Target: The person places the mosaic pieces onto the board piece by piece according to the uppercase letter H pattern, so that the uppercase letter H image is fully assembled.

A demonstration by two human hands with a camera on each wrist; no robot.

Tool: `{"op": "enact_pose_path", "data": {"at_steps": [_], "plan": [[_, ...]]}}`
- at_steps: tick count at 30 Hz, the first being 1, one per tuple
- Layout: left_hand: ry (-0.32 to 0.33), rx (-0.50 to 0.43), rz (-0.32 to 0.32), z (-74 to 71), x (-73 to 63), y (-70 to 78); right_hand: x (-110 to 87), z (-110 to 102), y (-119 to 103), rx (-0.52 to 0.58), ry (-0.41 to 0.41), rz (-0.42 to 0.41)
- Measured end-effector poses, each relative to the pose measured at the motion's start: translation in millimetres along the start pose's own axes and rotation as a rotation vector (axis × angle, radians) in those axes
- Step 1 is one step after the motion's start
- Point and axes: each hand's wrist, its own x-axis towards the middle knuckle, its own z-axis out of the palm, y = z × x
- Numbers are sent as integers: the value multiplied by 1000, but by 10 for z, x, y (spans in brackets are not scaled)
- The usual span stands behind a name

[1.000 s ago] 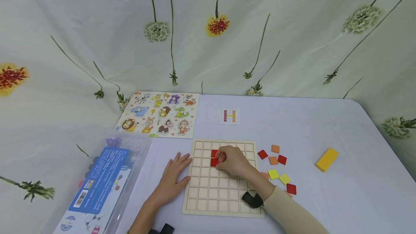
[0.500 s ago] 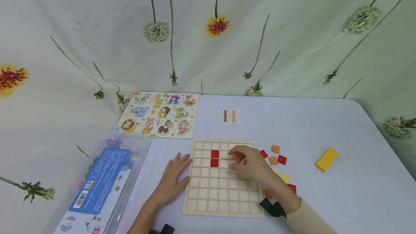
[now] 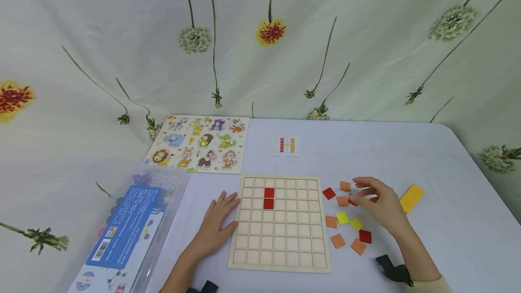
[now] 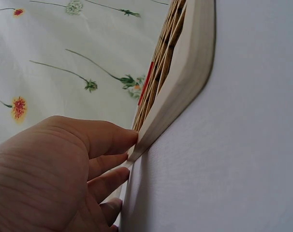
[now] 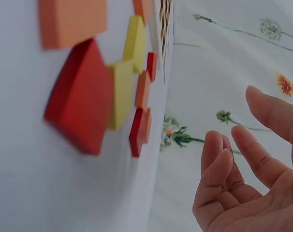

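Observation:
A wooden grid board (image 3: 281,257) lies on the table with two red square tiles (image 3: 268,198) in adjoining cells, one below the other. My left hand (image 3: 217,220) rests at its left edge with fingers spread; in the left wrist view the thumb touches the board's rim (image 4: 185,72). My right hand (image 3: 382,205) hovers over the loose tiles to the right, its fingers bent and apart, partly covering a red tile (image 3: 352,200). Nothing is between those fingers in the right wrist view, where the hand (image 5: 257,179) stands off from the red tile (image 5: 137,133).
Orange tiles (image 3: 338,241), yellow tiles (image 3: 342,218) and further red tiles (image 3: 365,237) lie right of the board. Beyond them is a yellow block (image 3: 413,198). A pattern card (image 3: 286,145), an animal picture board (image 3: 199,144) and a clear plastic box (image 3: 171,207) stand around the board.
My right hand has left the red tiles on the board and moved right, over the loose tiles. The lower red tile stays in its cell. My left hand has not moved.

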Motion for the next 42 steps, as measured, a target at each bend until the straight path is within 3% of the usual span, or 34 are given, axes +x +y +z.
{"op": "enact_pose_path", "data": {"at_steps": [5,12,20,42], "plan": [[-5,6,1,8,9,-8,-6,-32,179,26,-17,96],[-7,13,-5,6,6,-13,22,47,329,1,-44,139],[-10,15,-13,0,-4,-12,25,171,407,-101,-26,103],[-6,14,-5,4,-10,-14,22,182,412,-175,5,55]]}}
